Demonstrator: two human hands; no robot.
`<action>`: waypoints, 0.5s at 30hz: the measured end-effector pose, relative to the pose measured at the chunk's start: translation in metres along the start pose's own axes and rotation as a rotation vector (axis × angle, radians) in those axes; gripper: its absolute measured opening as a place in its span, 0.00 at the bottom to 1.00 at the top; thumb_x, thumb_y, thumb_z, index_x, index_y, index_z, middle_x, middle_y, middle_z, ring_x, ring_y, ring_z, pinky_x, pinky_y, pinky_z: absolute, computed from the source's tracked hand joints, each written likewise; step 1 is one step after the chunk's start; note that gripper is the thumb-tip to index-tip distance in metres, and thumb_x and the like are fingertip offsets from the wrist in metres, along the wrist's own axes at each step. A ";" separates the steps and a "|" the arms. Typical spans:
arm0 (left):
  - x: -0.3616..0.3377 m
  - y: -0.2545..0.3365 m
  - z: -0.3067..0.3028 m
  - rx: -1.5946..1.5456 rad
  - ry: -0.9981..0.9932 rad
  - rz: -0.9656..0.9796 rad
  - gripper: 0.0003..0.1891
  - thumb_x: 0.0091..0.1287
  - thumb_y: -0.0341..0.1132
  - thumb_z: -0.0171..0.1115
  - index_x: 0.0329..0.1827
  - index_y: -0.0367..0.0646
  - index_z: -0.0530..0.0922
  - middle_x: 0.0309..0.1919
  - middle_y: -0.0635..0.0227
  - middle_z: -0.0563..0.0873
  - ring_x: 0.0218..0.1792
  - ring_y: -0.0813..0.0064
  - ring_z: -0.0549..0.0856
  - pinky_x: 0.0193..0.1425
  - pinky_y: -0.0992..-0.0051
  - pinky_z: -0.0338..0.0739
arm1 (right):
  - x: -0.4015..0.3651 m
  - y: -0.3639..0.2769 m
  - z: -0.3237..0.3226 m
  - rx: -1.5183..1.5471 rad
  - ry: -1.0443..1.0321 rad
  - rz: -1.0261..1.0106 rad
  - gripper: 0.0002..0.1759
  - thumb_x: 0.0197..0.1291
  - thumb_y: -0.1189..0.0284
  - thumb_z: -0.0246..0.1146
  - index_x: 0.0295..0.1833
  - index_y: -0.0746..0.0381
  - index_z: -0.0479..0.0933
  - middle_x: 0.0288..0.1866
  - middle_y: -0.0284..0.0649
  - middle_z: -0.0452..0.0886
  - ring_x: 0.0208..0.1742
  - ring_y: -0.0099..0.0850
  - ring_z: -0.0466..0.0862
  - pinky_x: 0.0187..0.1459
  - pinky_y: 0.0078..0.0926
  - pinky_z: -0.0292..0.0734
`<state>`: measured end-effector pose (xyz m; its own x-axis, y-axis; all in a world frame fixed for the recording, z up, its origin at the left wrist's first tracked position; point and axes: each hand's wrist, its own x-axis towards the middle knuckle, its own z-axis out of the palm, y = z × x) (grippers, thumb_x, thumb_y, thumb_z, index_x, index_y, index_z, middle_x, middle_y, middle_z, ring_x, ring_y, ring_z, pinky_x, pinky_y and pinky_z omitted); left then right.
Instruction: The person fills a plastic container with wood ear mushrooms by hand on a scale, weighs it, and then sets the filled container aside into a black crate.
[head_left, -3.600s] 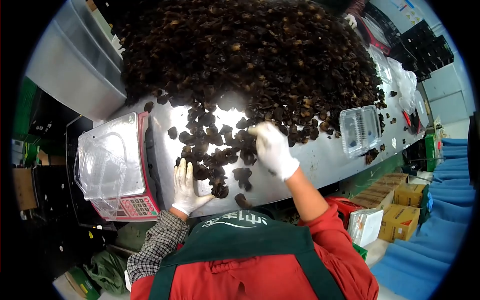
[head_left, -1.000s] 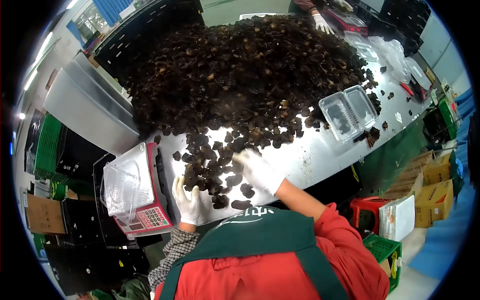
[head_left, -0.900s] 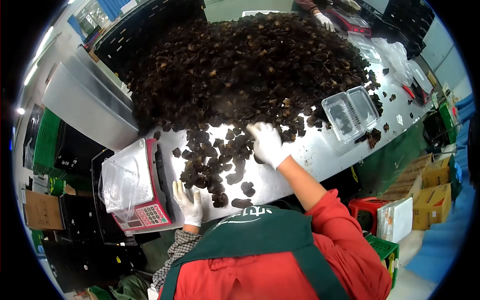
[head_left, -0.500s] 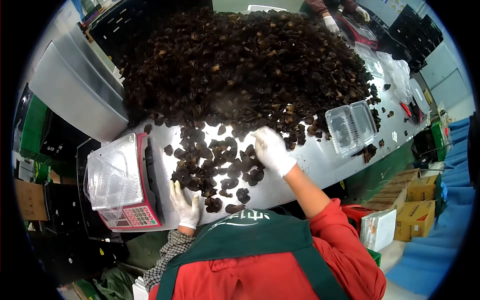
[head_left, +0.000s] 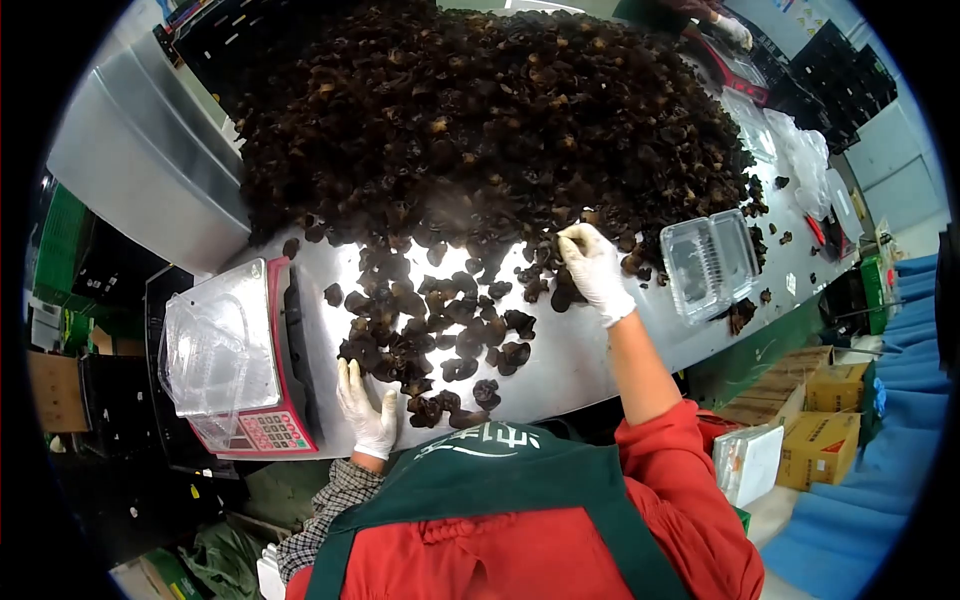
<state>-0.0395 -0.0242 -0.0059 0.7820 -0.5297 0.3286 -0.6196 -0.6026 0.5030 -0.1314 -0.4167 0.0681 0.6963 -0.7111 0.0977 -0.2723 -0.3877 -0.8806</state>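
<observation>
Black, wrinkled loose mushrooms (head_left: 430, 340), head view. I am reaching my gloved right hand (head_left: 596, 272) to the foot of the big heap (head_left: 480, 110), fingers curled over a few pieces; whether they are pinching one I cannot tell. My left hand (head_left: 367, 408) is lying open and flat on the steel surface (head_left: 565, 370), probably fencing the glossy, cup-shaped pieces from the near edge. A clear tray (head_left: 205, 360) is sitting on the scale (head_left: 262, 432), within reach.

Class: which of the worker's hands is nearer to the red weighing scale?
Left. The left hand rests on the table just beside the scale; the right hand is far off, at the edge of the dark mushroom pile.
</observation>
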 end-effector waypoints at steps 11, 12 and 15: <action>-0.002 -0.003 0.001 0.008 -0.003 -0.015 0.40 0.65 0.52 0.60 0.72 0.33 0.59 0.70 0.43 0.61 0.69 0.46 0.62 0.72 0.54 0.54 | 0.019 0.024 0.085 -0.616 -0.153 -0.362 0.08 0.60 0.67 0.59 0.44 0.54 0.77 0.33 0.41 0.81 0.38 0.43 0.83 0.39 0.40 0.78; -0.003 -0.005 0.002 -0.005 0.004 -0.014 0.40 0.65 0.52 0.60 0.72 0.32 0.59 0.70 0.43 0.61 0.69 0.45 0.62 0.72 0.53 0.54 | 0.023 0.024 0.084 -0.564 -0.076 -0.366 0.07 0.60 0.67 0.60 0.43 0.56 0.78 0.35 0.43 0.82 0.37 0.42 0.83 0.38 0.40 0.78; -0.002 -0.004 0.002 -0.006 0.022 -0.003 0.40 0.65 0.52 0.60 0.71 0.32 0.59 0.70 0.42 0.62 0.69 0.45 0.62 0.72 0.53 0.55 | 0.014 -0.022 0.031 -0.109 -0.059 -0.147 0.08 0.61 0.70 0.61 0.43 0.60 0.80 0.35 0.42 0.83 0.32 0.32 0.82 0.37 0.29 0.77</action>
<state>-0.0384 -0.0221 -0.0101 0.7851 -0.5149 0.3443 -0.6169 -0.6003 0.5090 -0.0947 -0.3996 0.0746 0.7706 -0.6079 0.1912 -0.2332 -0.5483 -0.8031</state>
